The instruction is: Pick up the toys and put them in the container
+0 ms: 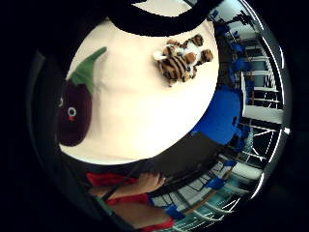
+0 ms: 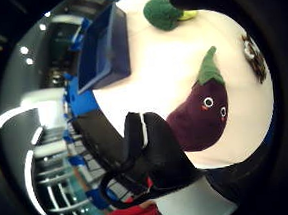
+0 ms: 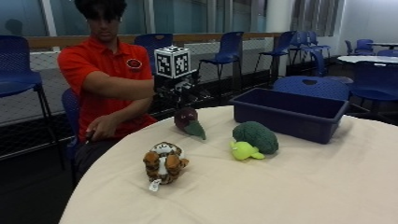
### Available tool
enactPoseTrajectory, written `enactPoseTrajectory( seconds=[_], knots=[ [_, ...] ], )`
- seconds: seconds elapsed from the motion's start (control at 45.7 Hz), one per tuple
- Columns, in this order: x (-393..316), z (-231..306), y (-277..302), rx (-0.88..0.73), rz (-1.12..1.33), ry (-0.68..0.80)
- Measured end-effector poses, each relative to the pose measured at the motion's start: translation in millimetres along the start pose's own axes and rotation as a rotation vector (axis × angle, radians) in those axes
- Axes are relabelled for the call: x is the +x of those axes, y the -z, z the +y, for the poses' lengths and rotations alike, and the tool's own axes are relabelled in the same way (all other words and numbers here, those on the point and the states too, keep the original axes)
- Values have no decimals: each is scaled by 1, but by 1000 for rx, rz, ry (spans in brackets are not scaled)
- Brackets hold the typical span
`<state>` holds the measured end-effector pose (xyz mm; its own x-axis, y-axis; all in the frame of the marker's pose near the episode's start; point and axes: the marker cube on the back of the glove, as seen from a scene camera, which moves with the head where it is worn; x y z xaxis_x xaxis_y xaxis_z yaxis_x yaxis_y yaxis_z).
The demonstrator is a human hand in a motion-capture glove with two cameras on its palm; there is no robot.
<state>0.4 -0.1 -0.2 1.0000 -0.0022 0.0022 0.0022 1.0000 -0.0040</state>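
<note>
On the round cream table (image 3: 298, 186) lie three plush toys: a purple eggplant with a green stem (image 3: 188, 122), a striped tiger (image 3: 165, 162) and a green broccoli (image 3: 253, 139). A dark blue container (image 3: 289, 113) stands behind the broccoli with nothing showing in it. My gloved right hand (image 3: 179, 91) hovers just above the eggplant without touching it, and it holds nothing. The thumb side palm view has the eggplant (image 2: 202, 113) close beneath the relaxed black fingers (image 2: 152, 147), with the broccoli (image 2: 164, 13) and the container (image 2: 104, 48) beyond. The little finger side palm view shows the eggplant (image 1: 75, 108) and the tiger (image 1: 183, 58).
The person sits at the table's far edge, the bare hand (image 3: 103, 127) resting down by the lap. Blue chairs (image 3: 227, 49) and other tables stand behind. Bare tablecloth stretches in front of the toys.
</note>
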Motion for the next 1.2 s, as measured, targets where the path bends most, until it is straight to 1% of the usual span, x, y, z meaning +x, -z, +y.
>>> enactPoseTrajectory(
  seconds=[0.241,0.46,0.591,0.701,0.81,0.964,1.205],
  knots=[
    [10,-1,-5,-8,-20,5],
    [17,-2,-10,1,-70,43],
    [11,1,-15,6,-141,71],
    [2,4,-22,-10,-149,97],
    [-9,5,-34,-32,-130,108],
    [-22,4,-56,-72,-130,77],
    [-32,2,-87,-100,-88,74]
  ],
)
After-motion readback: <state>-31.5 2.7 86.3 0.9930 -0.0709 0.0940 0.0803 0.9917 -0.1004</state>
